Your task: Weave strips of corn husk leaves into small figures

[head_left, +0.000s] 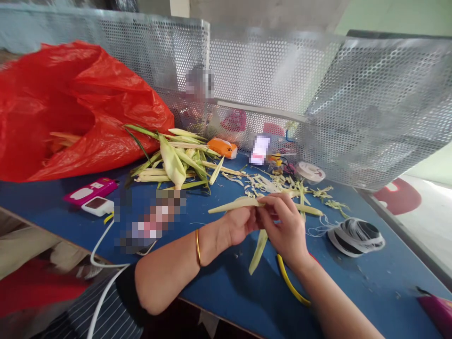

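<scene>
My left hand (243, 222), with a gold bangle on its wrist, and my right hand (285, 225) are close together over the blue table. Both are closed on pale green corn husk (229, 205). One end of it points left, and another strip hangs below the fingers. The left fingertips are partly hidden behind the right hand. A longer husk piece reaches out to the right, with thin white thread near its tip. That thread lies toward a black-and-white spool (355, 237). Under my right wrist is a curved yellow handle (290, 282).
A pile of corn husks (174, 165) lies beside a large red plastic bag (116, 108). Husk scraps (263, 183), a tape roll (310, 172), an orange tissue pack (222, 148) and a lit phone (260, 149) sit toward the perforated metal screen (261, 70). A white cable (94, 249) crosses the left edge.
</scene>
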Demonstrator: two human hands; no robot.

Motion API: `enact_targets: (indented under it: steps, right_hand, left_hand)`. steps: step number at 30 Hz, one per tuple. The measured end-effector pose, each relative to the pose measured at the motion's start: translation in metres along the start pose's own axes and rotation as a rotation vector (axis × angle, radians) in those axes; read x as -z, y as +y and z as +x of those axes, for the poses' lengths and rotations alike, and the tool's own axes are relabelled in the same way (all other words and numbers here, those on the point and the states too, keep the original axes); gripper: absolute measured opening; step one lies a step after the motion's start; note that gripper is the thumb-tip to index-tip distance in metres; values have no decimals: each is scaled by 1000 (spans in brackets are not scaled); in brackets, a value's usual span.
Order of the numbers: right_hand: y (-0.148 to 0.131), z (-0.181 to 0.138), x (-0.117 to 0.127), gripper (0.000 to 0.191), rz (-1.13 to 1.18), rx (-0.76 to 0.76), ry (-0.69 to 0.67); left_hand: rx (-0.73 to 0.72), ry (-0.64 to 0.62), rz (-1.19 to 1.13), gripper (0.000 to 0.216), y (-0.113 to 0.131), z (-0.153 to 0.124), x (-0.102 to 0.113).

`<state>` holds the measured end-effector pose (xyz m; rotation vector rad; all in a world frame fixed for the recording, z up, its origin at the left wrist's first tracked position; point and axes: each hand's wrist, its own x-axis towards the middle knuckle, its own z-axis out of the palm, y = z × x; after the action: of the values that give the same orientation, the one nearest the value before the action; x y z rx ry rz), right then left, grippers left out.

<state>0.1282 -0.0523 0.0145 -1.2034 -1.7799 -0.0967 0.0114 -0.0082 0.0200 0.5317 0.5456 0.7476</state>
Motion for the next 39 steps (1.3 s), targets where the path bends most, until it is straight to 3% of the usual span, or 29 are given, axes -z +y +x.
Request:
enact_targets:
  steps: [3, 8, 12, 14, 15, 18, 20, 23, 25, 28, 31, 34, 37, 39]
  right_hand:
    - [-1, 1, -1, 15, 38, 62, 10]
    - [-4, 3, 1, 17, -237, 440, -108]
    - [-6, 4, 4, 19, -341, 573, -194]
    - [-4, 4, 6, 19, -292, 495, -116]
    - [-3, 4, 7, 19, -276, 386, -48]
    - [2, 4, 6, 34, -188, -108, 49]
    - [5, 4, 3, 40, 49, -367, -106]
    - [7, 5, 2, 37, 411, -539, -419]
    - [6, 8, 6, 40, 381, -544, -435]
    - [8, 12, 20, 40, 62, -400, -319]
    - [15, 15, 30, 35, -172, -284, -337]
    - [25, 15, 30, 34, -181, -267, -431]
    - [33, 15, 29, 34, -140, -271, -525]
    - [32, 16, 30, 25, -116, -252, -423]
  left_hand:
    - [-41, -62, -34, 15, 5, -3, 1]
    - [63, -97, -35, 28, 14, 2, 6]
    - [43, -111, -17, 26, 18, 5, 11]
    - [-22, -106, 4, 23, 20, 5, 11]
    - [-58, -102, 13, 22, 21, 5, 11]
    - [-141, -53, 18, 20, 24, 2, 8]
    - [-170, -11, 26, 19, 26, 1, 6]
    - [-171, 34, 94, 20, 29, 0, 5]
    - [-162, 72, 203, 21, 30, -1, 5]
    - [-159, 104, 381, 22, 32, -2, 5]
    - [-185, 88, 447, 22, 32, -2, 5]
    - [-207, 64, 362, 22, 30, -2, 6]
    - [-134, 39, 226, 22, 28, -1, 5]
    - [-122, 40, 221, 20, 27, -2, 3]
